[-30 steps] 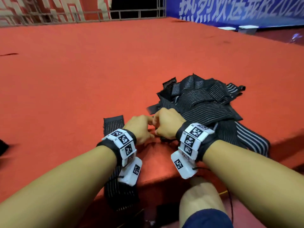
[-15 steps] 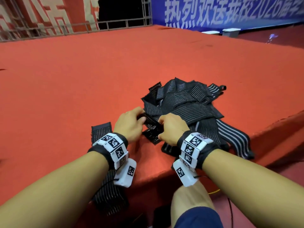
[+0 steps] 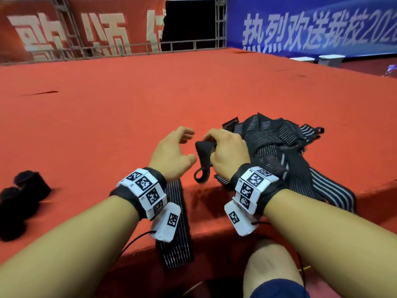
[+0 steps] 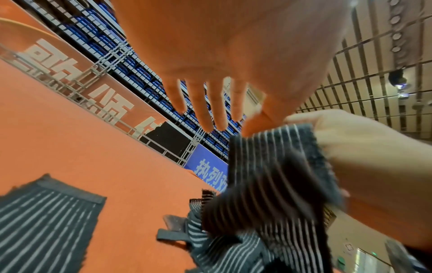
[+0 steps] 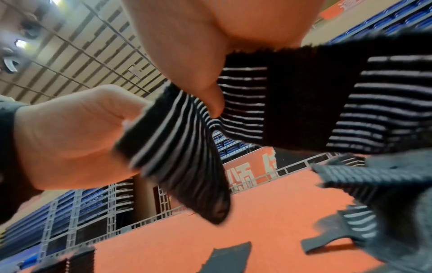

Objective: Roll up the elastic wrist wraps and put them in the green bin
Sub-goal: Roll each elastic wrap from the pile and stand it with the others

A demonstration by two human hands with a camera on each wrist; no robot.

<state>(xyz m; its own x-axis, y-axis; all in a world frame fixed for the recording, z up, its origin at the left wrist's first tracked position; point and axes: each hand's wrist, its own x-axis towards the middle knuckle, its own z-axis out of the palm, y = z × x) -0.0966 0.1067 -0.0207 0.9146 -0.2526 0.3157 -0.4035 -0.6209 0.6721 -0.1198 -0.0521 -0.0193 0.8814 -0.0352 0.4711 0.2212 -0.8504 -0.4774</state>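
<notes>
Hands at work over a pile of striped elastic wraps (image 3: pixel 285 151) at the near edge of the red-carpeted stage (image 3: pixel 193 87). My right hand (image 3: pixel 227 151) pinches the end of one wrap (image 3: pixel 203 153) just left of the pile, thumb and curled fingers closed on the fabric, with its thumb loop dangling below. My left hand (image 3: pixel 171 153) hovers just left of that wrap, fingers spread and holding nothing; the left wrist view shows them straight, with the thumb tip near the fabric's top edge.

Judging from how things lie, the step is starting a roll on this wrap. Doing it well means, I think, laying the end flat rather than bunched, folding the thumb loop in first as the core, then turning it over with both hands while keeping light tension so the elastic does not spring loose. The tail trails back into the pile, so it may drag neighbours along; drawing it clear first should help.

Another wrap (image 3: pixel 176 222) lies flat, left of the pile and under my left wrist, hanging over the stage edge. Dark rolled bundles (image 3: pixel 23 196) sit far left of the pile, likely finished rolls, though too dim to be sure. No green bin appears in any view.
</notes>
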